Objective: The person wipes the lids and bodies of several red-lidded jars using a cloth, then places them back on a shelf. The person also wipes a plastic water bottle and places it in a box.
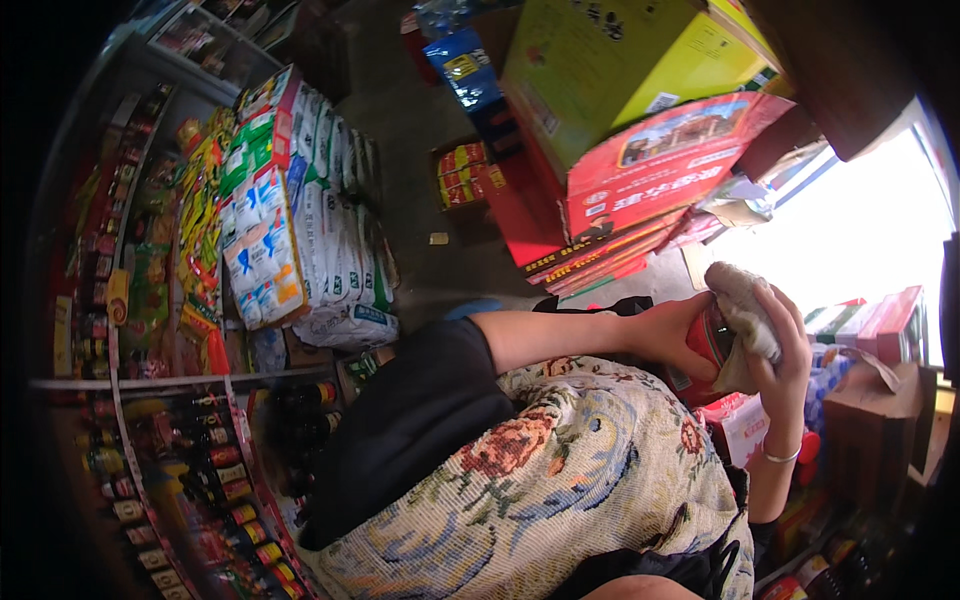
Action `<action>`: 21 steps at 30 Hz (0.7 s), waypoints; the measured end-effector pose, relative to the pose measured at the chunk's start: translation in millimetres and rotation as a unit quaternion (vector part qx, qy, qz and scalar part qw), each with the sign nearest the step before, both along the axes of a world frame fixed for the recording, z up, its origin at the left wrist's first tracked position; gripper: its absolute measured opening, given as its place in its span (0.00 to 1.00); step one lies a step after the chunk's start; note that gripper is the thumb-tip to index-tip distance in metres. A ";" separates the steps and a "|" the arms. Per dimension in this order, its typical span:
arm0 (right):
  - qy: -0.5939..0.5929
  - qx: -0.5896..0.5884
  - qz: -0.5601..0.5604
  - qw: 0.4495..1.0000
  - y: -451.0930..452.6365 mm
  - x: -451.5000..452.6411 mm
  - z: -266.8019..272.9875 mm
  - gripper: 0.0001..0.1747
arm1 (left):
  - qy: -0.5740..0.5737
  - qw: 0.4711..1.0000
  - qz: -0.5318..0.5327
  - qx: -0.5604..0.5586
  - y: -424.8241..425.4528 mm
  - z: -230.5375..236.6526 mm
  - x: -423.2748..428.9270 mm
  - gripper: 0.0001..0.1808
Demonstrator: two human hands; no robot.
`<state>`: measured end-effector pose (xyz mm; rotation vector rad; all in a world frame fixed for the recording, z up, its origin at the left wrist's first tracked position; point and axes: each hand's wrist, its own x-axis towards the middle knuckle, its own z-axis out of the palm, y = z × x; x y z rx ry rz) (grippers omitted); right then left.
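My left hand (671,330) grips a round red-labelled container (703,337), which may be a jar or a tin. A dark part of it shows beside the fingers. My right hand (784,352), with a bangle on its wrist, is closed around a crumpled whitish cloth (746,304). That cloth is pressed over one end of the container and hides it. Both hands are held out in front of my floral woven garment (570,465), close to a stack of flattened red cartons (645,172).
Shelves of dark bottles (225,465) and packaged goods line the left. Beside them are stacked white plastic-wrapped packs (337,232). A box of red and yellow packets (461,176) sits on the floor (405,97). A yellow-green carton (592,82) stands above the red ones; a cardboard box (870,427) is right.
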<state>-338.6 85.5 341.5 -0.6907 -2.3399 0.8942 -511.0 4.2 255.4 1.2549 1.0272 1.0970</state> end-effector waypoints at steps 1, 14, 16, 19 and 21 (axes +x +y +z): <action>-0.008 0.013 0.011 1.000 2.3 -9.9 2.5 0.28 | 0.027 0.999 0.007 -0.018 -3.9 3.3 -2.0 0.53; 0.021 0.017 -0.052 0.998 8.6 -6.8 -44.4 0.18 | 0.145 0.981 0.047 -0.119 -5.7 -6.2 0.4 0.57; 0.075 0.033 -0.067 0.994 8.0 20.3 -69.4 0.18 | 0.091 0.992 0.041 -0.083 -2.3 -9.1 3.0 0.57; 0.339 -0.167 -0.104 0.920 -8.0 33.4 -116.4 0.30 | -0.027 0.998 0.003 -0.052 3.0 -9.6 3.1 0.55; 0.355 -0.385 -0.200 0.828 -24.4 40.1 -135.2 0.49 | 0.003 0.999 -0.040 -0.037 9.5 -7.8 1.5 0.53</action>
